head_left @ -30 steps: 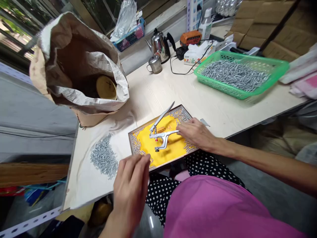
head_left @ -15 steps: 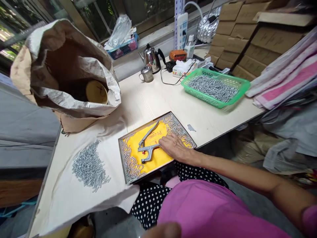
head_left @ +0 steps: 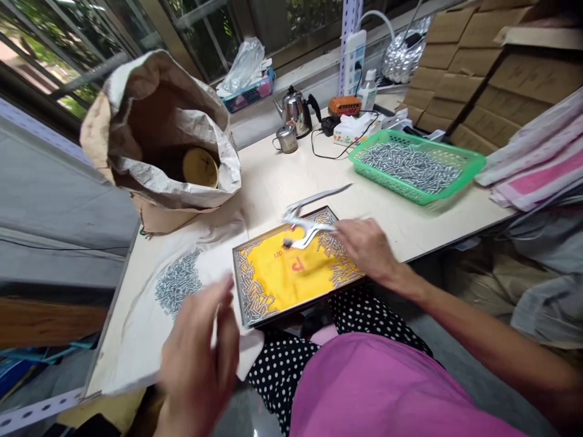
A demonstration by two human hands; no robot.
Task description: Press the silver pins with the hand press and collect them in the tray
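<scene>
Over a shallow tray lined with yellow cloth, the right hand has its fingers wrapped round the lower handle of some silver pliers, with the other handle sprung up wide and its tip poking past the tray's far edge. Left hand is off above the white cloth, fingers half curled and super blurry, so I can't tell if anything small is pinched in there. Little metal pins line both ends of the tray, and a loose heap of similar bits sits on the white cloth just left of it. Red print on the yellow lining: one big letter looks like an upside-down P, the rest is hard to make out. Pale tabletop otherwise, with a green basket full of metal pieces at the back right and a big crumpled paper sack gaping open at the back left. Between them: metal mug, shiny kettle, orange battery-looking block (markings too small for me to read) and a flowery tissue box. Barred windows behind all that, brown cartons stacked on the right, faint marks on some, not legible.
</scene>
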